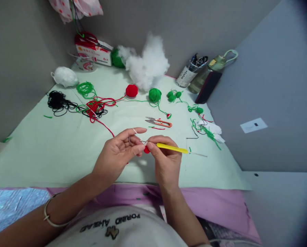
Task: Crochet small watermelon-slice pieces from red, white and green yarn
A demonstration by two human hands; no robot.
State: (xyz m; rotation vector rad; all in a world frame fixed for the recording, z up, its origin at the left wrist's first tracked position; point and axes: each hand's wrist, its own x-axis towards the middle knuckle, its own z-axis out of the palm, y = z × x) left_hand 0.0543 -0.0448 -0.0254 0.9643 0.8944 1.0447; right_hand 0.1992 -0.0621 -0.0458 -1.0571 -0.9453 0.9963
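My left hand [119, 147] pinches a small red crochet piece [146, 149] between thumb and fingers, with white yarn looped round the raised index finger. In my right hand [166, 154] is a crochet hook with a yellow handle [172, 148]. Its metal tip meets the piece at the left hand's fingertips; a second thin metal end points right. Most of the crochet piece is hidden by the fingers. Just beyond the hands lie orange-handled thread snips [158, 122] and a small red, white and green crocheted bit [169, 116].
White stuffing [146, 65] stands at the back, near a red yarn ball [131, 91] and a green yarn ball [154, 95]. Loose black yarn [58, 102] and red yarn [98, 104] tangle at left. A pen cup [186, 75] and bottle [203, 77] stand back right, beside green scraps [211, 133].
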